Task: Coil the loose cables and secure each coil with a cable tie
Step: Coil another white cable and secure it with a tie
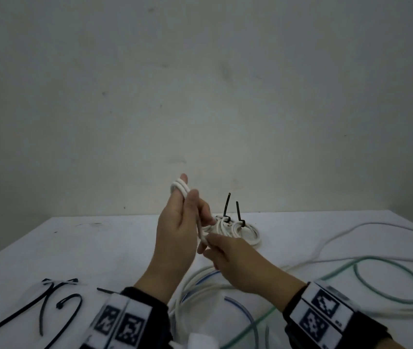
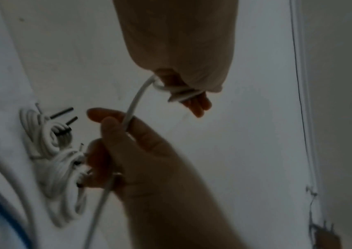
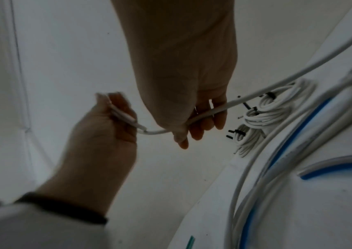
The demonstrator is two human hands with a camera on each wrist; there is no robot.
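1. The turns of white cable wound around the left hand's raised fingertips could be slipping off. They are sitting close to the tips, so a tug from the feeding side would, I judge, be pulling them free.
2. The feed could be snagging. The slack is trailing below the right hand into a tangle with a blue-striped cable and a green cable, and either could be getting dragged along.
3. The finished coils lying on the table just beyond both hands could be getting knocked by the swinging cable; their black ties are standing upright.
4. The left hand is holding its fingers nearly straight and upright, with the thumb pressing the cable turns against them; the coil is wrapped around the fingers rather than clenched in a fist.
5. The right hand, just below and beside the left, is curling its fingers and thumb around the running white cable, guiding it towards the left fingers.
6. Spare black cable ties are lying well to the left of the left wrist, not yet picked up.
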